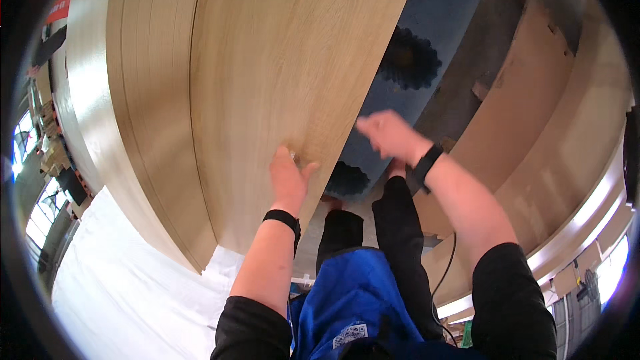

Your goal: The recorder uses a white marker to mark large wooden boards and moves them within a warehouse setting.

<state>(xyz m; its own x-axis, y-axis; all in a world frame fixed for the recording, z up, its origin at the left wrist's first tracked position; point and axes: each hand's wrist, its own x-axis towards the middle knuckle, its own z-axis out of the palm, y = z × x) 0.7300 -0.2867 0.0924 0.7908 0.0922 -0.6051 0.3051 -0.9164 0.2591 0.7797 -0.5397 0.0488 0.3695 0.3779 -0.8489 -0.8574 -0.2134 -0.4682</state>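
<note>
A large light-wood panel (267,60) lies in front of me, its right edge slanting down toward my legs. My left hand (290,177) is low on its face, near that edge, with the thumb held out to the side. By its fingertips shows a small pale, shiny piece (293,155), too small to name. My right hand (392,135) is just past the panel's right edge, over a blue-grey sheet with dark round patterns (427,20). It is a little blurred, its fingers curled and pressed together; whatever they hold, if anything, is hidden.
Left of the panel stand grooved wooden boards (150,93) with a glossy pale edge. A white cloth (113,273) covers the lower left. On the right is a long brown board (507,107). A black cable (443,280) hangs beside my right leg.
</note>
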